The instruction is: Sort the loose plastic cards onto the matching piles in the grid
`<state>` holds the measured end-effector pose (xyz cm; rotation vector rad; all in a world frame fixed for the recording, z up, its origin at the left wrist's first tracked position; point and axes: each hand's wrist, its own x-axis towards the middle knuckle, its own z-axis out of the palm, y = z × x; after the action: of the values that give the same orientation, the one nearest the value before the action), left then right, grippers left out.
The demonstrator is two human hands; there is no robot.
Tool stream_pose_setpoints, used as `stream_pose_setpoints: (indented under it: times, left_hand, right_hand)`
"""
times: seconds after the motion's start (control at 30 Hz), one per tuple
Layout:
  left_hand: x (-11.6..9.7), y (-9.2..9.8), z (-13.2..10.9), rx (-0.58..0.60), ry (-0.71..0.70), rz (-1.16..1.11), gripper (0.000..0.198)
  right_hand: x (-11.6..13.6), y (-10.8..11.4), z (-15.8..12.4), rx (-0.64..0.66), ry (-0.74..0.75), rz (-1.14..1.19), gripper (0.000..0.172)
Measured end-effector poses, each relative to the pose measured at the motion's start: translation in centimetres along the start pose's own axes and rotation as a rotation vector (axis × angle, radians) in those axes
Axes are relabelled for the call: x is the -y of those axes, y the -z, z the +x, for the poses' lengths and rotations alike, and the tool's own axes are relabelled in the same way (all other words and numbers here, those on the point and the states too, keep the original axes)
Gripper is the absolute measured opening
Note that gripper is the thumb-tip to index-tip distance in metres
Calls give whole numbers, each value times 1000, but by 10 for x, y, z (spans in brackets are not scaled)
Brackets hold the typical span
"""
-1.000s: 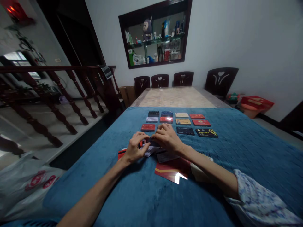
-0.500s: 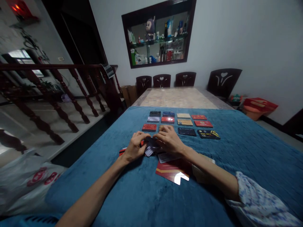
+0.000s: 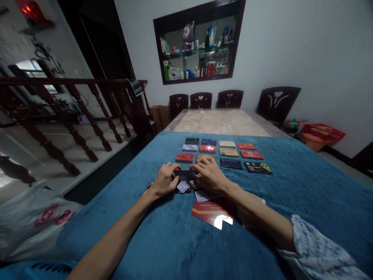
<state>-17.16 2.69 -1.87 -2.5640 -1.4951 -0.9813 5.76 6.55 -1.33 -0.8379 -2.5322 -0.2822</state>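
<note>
Between my left hand (image 3: pixel 165 180) and my right hand (image 3: pixel 211 175) is a dark stack of cards (image 3: pixel 185 172), gripped at its two ends by the fingers. Loose cards lie under and around the hands, among them a white card (image 3: pixel 184 187) and another pale card (image 3: pixel 205 195). A larger red card (image 3: pixel 210 213) with a glossy reflection lies nearer to me, below the right wrist. Beyond the hands, small stacks stand in rows: a red stack (image 3: pixel 184 157), a tan stack (image 3: pixel 205 158) partly behind my right fingers, a dark blue stack (image 3: pixel 230 163) and a black VIP stack (image 3: pixel 258 167).
A blue cloth (image 3: pixel 163 241) covers the near part of the table; its far end (image 3: pixel 218 119) is bare, pale and patterned. Dark chairs (image 3: pixel 230 99) stand behind it. White plastic bags (image 3: pixel 37 225) are at the left, a red box (image 3: pixel 323 132) at the right.
The dark stack between my hands has tilted and now shows a long narrow edge. My hands stay in nearly the same place. The whole view has shifted slightly.
</note>
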Motion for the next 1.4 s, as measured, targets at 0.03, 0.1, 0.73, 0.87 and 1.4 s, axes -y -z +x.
stream_pose_setpoints:
  times: [0.03,0.1,0.73,0.87,1.4]
  left_hand:
    - [1,0,0,2,3,1,23]
    - [1,0,0,6,12,5,22]
    - [0,-6,1,-28,95,35,26]
    - [0,-7,1,-42,101,-6,27]
    - [0,4,8,179,109,14,55]
  right_hand:
    - [1,1,0,19,-7,-3,31]
    - [3,0,0,50,-25,-9,36]
    - [8,-2,2,97,-132,15,50]
    - [7,-3,2,70,-133,-20,51]
    - [-4,0,1,113,-133,-20,53]
